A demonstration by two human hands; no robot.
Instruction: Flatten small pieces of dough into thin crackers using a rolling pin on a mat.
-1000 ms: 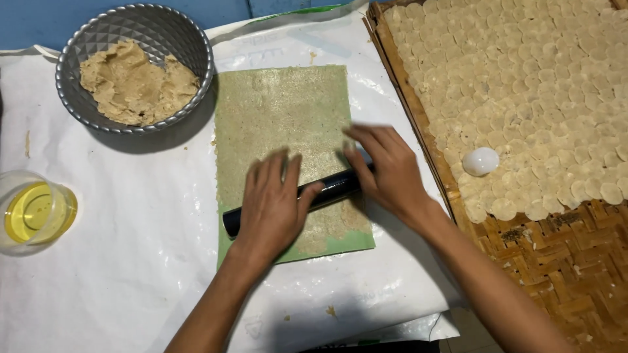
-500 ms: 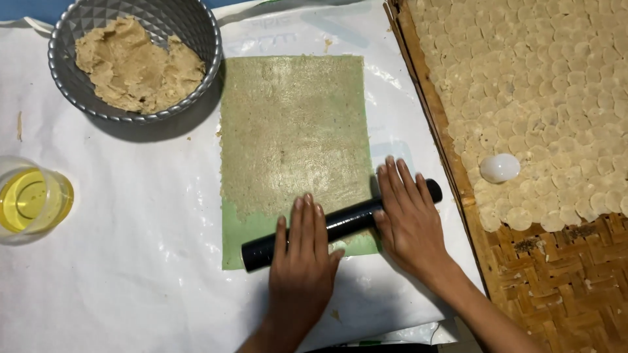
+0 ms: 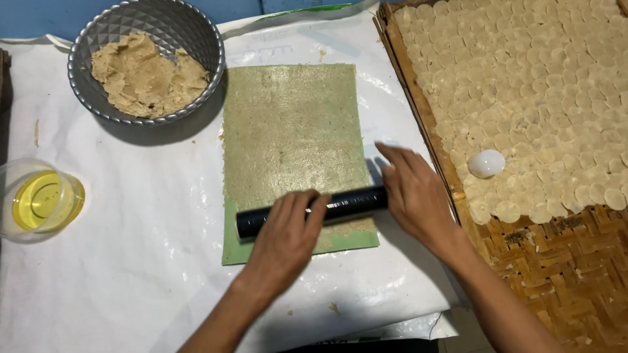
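A black cylindrical roller [image 3: 347,203] lies across the near end of a thin sheet of beige dough [image 3: 294,131] spread on a green mat [image 3: 232,252]. My left hand [image 3: 284,235] presses flat on the roller's left half, fingers together. My right hand [image 3: 412,189] rests palm down on the roller's right end, fingers stretched away from me.
A grey metal bowl [image 3: 88,46] of beige dough stands at the far left. A clear cup of yellow oil [image 3: 39,199] sits at the left edge. On the right, a woven bamboo tray [image 3: 556,261] holds several thin dough rounds and a small white cap [image 3: 487,163]. White plastic sheeting [image 3: 131,274] covers the work surface.
Both hands and the roller have stayed near the sheet's near end, shifting slightly; the right hand now sits further out at the roller's right end.
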